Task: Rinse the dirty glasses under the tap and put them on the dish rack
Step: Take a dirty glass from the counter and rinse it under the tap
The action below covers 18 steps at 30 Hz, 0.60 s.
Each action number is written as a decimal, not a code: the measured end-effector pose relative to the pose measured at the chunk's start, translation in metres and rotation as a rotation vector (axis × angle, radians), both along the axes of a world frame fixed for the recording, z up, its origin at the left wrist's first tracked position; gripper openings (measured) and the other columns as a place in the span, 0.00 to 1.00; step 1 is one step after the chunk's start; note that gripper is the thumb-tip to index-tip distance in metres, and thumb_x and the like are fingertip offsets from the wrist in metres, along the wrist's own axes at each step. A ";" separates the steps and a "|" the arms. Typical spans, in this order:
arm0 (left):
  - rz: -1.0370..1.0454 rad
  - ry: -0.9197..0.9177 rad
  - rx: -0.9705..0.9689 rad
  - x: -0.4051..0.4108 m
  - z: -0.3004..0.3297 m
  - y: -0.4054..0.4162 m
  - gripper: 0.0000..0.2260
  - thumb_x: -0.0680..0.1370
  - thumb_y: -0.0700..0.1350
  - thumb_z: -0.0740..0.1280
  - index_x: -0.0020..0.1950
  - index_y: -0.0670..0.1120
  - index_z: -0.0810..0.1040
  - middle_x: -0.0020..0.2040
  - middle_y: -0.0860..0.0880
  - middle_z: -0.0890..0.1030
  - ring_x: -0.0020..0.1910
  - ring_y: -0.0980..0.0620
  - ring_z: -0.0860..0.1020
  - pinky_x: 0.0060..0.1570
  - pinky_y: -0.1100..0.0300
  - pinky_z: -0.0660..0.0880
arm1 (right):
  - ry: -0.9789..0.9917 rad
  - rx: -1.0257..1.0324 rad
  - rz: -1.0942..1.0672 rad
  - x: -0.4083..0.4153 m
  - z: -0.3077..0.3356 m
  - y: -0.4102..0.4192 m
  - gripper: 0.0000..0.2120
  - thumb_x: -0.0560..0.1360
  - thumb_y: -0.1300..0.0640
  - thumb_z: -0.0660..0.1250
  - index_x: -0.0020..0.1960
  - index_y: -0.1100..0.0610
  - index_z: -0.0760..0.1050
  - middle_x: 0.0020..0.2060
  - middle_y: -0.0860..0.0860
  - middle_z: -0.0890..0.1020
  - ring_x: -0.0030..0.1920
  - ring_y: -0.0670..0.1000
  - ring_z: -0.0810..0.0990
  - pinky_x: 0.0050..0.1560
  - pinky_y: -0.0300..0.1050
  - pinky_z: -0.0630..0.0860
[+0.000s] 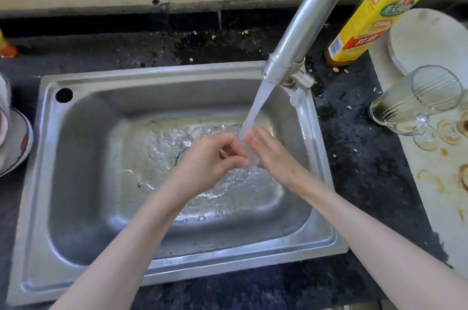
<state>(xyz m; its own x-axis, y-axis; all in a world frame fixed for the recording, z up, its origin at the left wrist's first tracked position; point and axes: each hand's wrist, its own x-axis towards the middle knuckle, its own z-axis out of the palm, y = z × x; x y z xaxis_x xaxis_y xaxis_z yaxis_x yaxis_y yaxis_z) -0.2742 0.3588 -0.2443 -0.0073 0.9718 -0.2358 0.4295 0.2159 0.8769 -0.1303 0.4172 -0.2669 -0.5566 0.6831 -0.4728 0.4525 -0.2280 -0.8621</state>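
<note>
Water from the tap [301, 23] pours over a small clear glass [249, 150] we grip between our left hand [210, 157] and right hand [271, 155], fingers curled around it, above the sink [76, 183].

Both forearms reaching over the sink [63, 183], left hand [210, 160] fingers curled, right hand [271, 155] fingers straighter, fingertips meeting

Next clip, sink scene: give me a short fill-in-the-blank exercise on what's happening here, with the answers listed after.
1. Water from the tap runs onto a small clear glass held by ____ hands.
2. The hands work over a steel ____.
3. A tall glass waits on the stained board to the ____ of the basin.
4. The bottle behind it has a ____ label.

Missing words: both; sink; right; yellow
</note>
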 end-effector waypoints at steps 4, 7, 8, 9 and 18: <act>-0.368 0.099 0.068 -0.006 -0.003 0.000 0.05 0.70 0.39 0.73 0.44 0.47 0.84 0.41 0.55 0.82 0.41 0.62 0.78 0.46 0.72 0.70 | 0.057 -0.230 0.014 -0.003 0.009 0.004 0.28 0.80 0.40 0.38 0.38 0.46 0.73 0.24 0.41 0.76 0.25 0.39 0.74 0.29 0.29 0.68; -0.180 0.089 0.097 -0.005 -0.008 -0.003 0.07 0.67 0.38 0.76 0.36 0.47 0.80 0.34 0.57 0.80 0.37 0.63 0.76 0.39 0.70 0.70 | 0.072 -0.222 -0.045 -0.003 0.010 0.001 0.30 0.80 0.39 0.40 0.31 0.45 0.72 0.19 0.42 0.67 0.19 0.41 0.63 0.24 0.34 0.60; -0.056 0.059 0.058 -0.004 -0.009 -0.003 0.10 0.66 0.38 0.76 0.34 0.47 0.77 0.32 0.57 0.78 0.34 0.64 0.75 0.37 0.70 0.69 | 0.048 -0.142 -0.076 -0.003 0.009 0.000 0.27 0.80 0.40 0.43 0.34 0.45 0.75 0.23 0.41 0.69 0.21 0.41 0.64 0.27 0.36 0.62; 0.060 0.012 0.011 -0.002 -0.010 -0.003 0.12 0.65 0.38 0.77 0.33 0.48 0.74 0.31 0.57 0.77 0.31 0.64 0.75 0.34 0.71 0.68 | 0.028 -0.048 -0.103 -0.003 0.006 -0.001 0.21 0.81 0.42 0.48 0.43 0.46 0.77 0.30 0.40 0.72 0.25 0.39 0.69 0.31 0.35 0.66; -0.313 -0.006 0.130 -0.005 -0.005 -0.008 0.06 0.70 0.36 0.73 0.43 0.46 0.83 0.38 0.62 0.83 0.39 0.69 0.78 0.42 0.77 0.68 | -0.162 -0.170 -0.041 -0.001 0.008 0.001 0.39 0.78 0.34 0.44 0.31 0.61 0.78 0.22 0.54 0.76 0.23 0.45 0.71 0.30 0.37 0.67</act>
